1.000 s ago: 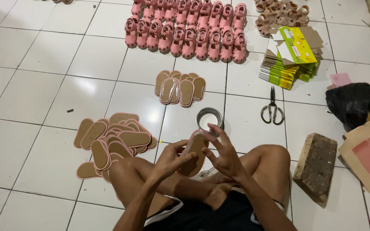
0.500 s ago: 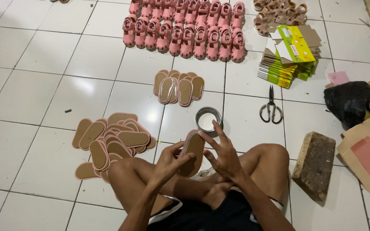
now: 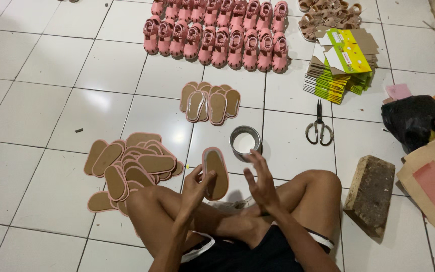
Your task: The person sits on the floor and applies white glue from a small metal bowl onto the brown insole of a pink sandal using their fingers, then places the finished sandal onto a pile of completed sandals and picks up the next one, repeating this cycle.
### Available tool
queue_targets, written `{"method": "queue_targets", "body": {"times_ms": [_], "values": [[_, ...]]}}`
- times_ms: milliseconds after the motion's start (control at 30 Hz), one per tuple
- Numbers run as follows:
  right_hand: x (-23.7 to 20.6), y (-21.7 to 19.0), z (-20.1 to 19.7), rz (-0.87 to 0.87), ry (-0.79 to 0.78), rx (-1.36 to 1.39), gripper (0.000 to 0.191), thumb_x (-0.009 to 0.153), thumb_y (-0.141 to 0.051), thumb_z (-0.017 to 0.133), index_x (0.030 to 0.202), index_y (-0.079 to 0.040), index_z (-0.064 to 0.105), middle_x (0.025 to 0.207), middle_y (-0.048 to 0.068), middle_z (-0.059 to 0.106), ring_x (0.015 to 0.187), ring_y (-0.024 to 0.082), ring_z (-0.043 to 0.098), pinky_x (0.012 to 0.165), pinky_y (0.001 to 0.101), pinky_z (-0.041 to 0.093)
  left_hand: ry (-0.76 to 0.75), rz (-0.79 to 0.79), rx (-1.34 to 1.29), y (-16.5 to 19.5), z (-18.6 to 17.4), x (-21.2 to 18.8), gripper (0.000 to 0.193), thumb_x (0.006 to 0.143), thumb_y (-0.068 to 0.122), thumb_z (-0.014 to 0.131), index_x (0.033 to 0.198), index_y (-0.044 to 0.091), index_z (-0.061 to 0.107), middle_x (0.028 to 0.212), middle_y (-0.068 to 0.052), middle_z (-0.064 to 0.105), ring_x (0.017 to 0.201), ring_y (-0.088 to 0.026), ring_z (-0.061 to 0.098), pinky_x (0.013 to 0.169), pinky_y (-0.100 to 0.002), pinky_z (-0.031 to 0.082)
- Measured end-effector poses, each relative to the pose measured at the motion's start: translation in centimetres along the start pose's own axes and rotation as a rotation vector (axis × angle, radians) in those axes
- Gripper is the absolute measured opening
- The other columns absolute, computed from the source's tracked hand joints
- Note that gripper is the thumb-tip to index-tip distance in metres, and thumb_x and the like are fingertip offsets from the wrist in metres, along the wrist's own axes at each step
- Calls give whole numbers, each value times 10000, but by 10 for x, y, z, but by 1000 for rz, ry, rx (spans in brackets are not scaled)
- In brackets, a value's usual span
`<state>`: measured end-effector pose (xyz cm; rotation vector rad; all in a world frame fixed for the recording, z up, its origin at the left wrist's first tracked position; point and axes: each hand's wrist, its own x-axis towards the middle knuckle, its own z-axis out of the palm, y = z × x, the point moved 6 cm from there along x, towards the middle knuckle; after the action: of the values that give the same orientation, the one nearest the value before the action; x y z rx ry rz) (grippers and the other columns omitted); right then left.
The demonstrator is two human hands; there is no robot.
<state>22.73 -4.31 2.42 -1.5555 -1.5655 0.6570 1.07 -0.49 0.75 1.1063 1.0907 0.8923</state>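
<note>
Right hand (image 3: 263,184) has lifted off the sole (image 3: 215,172), fingers spread loose; left hand (image 3: 195,189) grips the sole upright, tin (image 3: 244,142) at 1 o'clock. Gluing step; dipping seems next.

White tiled floor (image 3: 36,106), glossy under soft overhead light.
Large square tiles, thin dark grout lines, faint glare near centre, darker strip along upper right edge.

Tiled floor (image 3: 36,116) (soles (image 3: 132,163), sandals (image 3: 217,32), scissors (image 3: 319,126))
</note>
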Motion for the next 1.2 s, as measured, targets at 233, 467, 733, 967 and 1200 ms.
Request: {"method": "queue_targets", "body": {"times_ms": [233,467,733,967,1200], "values": [[85,57,24,252,-250,-575,806,940,-715,410,1409,-86,591,1675,254,100,1539,480,66,1147,745,97,42,-115,-63,-46,-26,-3,401,952,254,675,1258,-6,680,940,-122,753,769,-157,696,582,-312,553],[83,48,26,64,-212,-695,776,959,-703,401,1367,-85,633,1673,266,117,1544,484,29,1131,779,4,56,-58,44,-35,-40,-5,476,870,197,764,1292,3,662,1017,-103,764,888,-134,735,705,-257,611],[46,49,-4,184,-169,-518,741,976,-725,345,1181,-123,726,1709,199,205,1627,407,136,1266,639,146,-99,-209,-191,-7,-14,-2,497,884,174,727,1344,11,630,963,-53,725,828,-83,670,675,-229,536],[16,-28,-24,-79,-265,481,961,966,-805,180,1610,-94,240,1754,146,77,1581,370,236,1269,559,147,-219,-227,-186,26,12,-10,473,908,150,696,1352,-4,635,976,-47,696,806,-82,619,663,-229,519],[2,-52,-19,-99,-314,519,1053,979,-815,228,1690,-67,19,1670,189,397,1580,347,355,1317,555,114,-266,-207,-276,47,27,-17,474,918,110,675,1364,-38,609,1025,-64,704,872,-90,653,771,-240,558]]}}
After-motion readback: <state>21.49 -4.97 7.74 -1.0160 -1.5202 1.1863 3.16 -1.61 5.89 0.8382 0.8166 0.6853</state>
